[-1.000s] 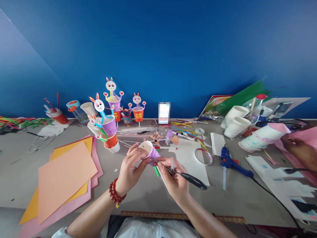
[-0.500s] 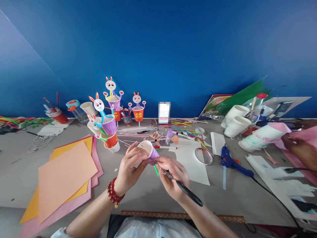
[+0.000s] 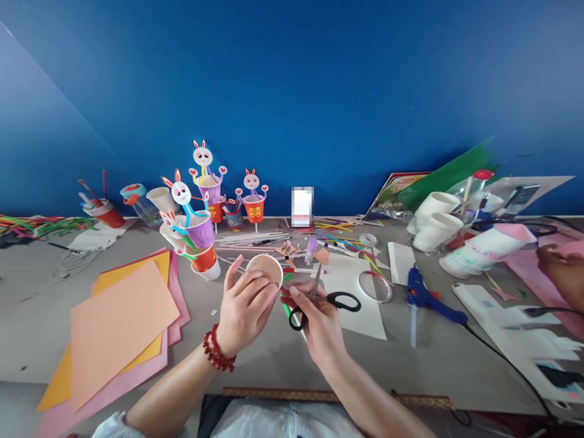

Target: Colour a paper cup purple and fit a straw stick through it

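Note:
My left hand is wrapped round a paper cup, tilted so that its round mouth faces up and towards me. A small dark mark shows inside the cup near its left rim. Close beside the cup, my right hand holds black-handled scissors between thumb and fingers. Their blade points away from me, and the two handle loops stick out on either side of the hand. A green strip shows just under the right hand's fingers.
Paper sheets are stacked at left. Rabbit-faced cups stand behind. Straws, a glue stick, a tape roll and white paper lie ahead. At right are a blue glue gun, a power strip and another person's hand.
The scissors have swung from pointing at the cup's side to pointing away from me, apart from the cup. The cup has turned, hiding its purple side. The other person's hand has shifted right.

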Action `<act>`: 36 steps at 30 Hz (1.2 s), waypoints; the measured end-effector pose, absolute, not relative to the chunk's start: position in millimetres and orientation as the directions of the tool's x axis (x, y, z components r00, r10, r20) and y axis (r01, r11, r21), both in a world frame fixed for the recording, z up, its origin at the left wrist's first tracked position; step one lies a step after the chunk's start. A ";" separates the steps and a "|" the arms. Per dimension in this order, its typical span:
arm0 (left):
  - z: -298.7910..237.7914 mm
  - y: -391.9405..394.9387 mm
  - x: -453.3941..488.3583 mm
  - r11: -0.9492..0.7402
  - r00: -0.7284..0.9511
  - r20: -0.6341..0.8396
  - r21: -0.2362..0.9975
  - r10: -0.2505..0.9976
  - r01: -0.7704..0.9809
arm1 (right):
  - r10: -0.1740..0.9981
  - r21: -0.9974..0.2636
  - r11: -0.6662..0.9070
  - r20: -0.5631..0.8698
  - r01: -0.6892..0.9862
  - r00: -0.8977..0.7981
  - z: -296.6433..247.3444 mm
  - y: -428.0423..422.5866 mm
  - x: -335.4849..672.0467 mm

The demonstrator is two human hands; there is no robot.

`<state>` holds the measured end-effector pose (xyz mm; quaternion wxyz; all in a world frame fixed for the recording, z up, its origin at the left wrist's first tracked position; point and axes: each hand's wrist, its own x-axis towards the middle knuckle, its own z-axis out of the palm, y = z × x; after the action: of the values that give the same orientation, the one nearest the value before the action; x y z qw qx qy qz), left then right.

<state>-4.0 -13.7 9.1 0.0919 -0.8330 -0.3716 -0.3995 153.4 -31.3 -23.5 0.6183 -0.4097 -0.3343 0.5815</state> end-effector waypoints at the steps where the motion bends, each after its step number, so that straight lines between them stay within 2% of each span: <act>1: 9.2 -13.6 -3.7 -0.706 0.400 0.730 0.157 0.554 0.691 | 0.992 -0.896 -0.008 -0.062 -0.444 0.107 -22.6 -30.3 153.4; 3: 9.0 -13.3 -3.3 -0.701 0.378 0.722 0.206 0.580 0.683 | 0.993 -0.945 0.065 0.031 -0.321 0.111 -19.2 -27.9 157.1; 5: 7.9 -12.8 -3.8 -0.697 0.358 0.706 0.266 0.611 0.666 | 0.974 -0.973 0.222 0.219 -0.063 0.055 -13.6 -24.4 165.3; 7: 6.1 -12.1 -5.3 -0.696 0.349 0.682 0.330 0.643 0.638 | 0.896 -0.873 0.443 0.437 0.205 -0.075 -6.8 -19.5 176.1; 9: 4.6 -11.1 -7.3 -0.685 0.349 0.644 0.391 0.681 0.615 | 0.766 -0.691 0.642 0.598 0.332 -0.237 -0.7 -13.9 186.5; 11: 4.5 -9.7 -9.6 -0.664 0.366 0.586 0.442 0.723 0.603 | 0.637 -0.501 0.768 0.659 0.399 -0.399 3.8 -8.9 194.2; 13: 6.5 -7.9 -11.8 -0.640 0.391 0.520 0.489 0.759 0.593 | 0.555 -0.342 0.825 0.642 0.451 -0.529 6.9 -5.8 198.8; 16: 12.0 -5.0 -14.3 -0.582 0.410 0.413 0.572 0.813 0.578 | 0.522 -0.251 0.841 0.612 0.480 -0.594 10.1 -3.8 201.6; 19: 17.4 -4.8 -14.9 -0.547 0.415 0.358 0.596 0.836 0.588 | 0.544 -0.282 0.824 0.637 0.492 -0.546 10.9 -2.8 202.6; 21: 19.4 -6.9 -13.4 -0.580 0.421 0.399 0.548 0.814 0.603 | 0.561 -0.328 0.814 0.656 0.479 -0.505 9.0 -2.4 202.2; 23: 19.8 -10.4 -10.5 -0.634 0.437 0.469 0.457 0.768 0.624 | 0.614 -0.450 0.785 0.658 0.426 -0.436 4.5 -3.3 199.2; 25: 18.2 -13.6 -7.0 -0.673 0.457 0.526 0.351 0.717 0.651 | 0.734 -0.653 0.679 0.608 0.335 -0.302 -2.8 -5.4 192.8; 27: 14.2 -15.0 -3.8 -0.688 0.463 0.578 0.257 0.672 0.678 | 0.884 -0.868 0.467 0.452 0.172 -0.117 -12.3 -8.3 183.6; 28: 11.4 -14.9 -2.6 -0.690 0.459 0.603 0.221 0.653 0.690 | 0.944 -0.943 0.329 0.327 0.056 -0.046 -17.2 -9.6 178.7; 30: 4.7 -13.3 -1.4 -0.691 0.447 0.644 0.179 0.620 0.701 | 0.996 -0.982 0.087 0.085 -0.168 0.020 -25.5 -11.6 171.0; 31: 1.2 -12.0 -1.3 -0.691 0.439 0.658 0.175 0.612 0.701 | 0.999 -0.974 0.030 0.023 -0.224 0.034 -28.1 -12.3 168.7; 32: -2.0 -10.8 -1.6 -0.691 0.430 0.664 0.184 0.612 0.699 | 0.999 -0.975 0.033 0.023 -0.221 0.048 -29.4 -12.9 167.9; 33: -4.7 -9.7 -2.1 -0.690 0.419 0.663 0.207 0.620 0.693 | 0.995 -0.983 0.092 0.084 -0.159 0.060 -29.5 -13.6 168.3; 34: -6.8 -8.9 -2.7 -0.688 0.402 0.660 0.245 0.635 0.684 | 0.979 -0.979 0.197 0.193 -0.061 0.065 -28.5 -14.2 169.9; 36: -8.7 -8.1 -3.7 -0.668 0.336 0.651 0.363 0.681 0.650 | 0.897 -0.887 0.434 0.443 0.158 0.019 -24.7 -15.4 174.4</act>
<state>-3.7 -8.1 -8.7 -0.0188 -0.8170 -0.4071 -0.4080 174.4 -15.4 -24.7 0.5744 -0.4238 -0.6222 0.3213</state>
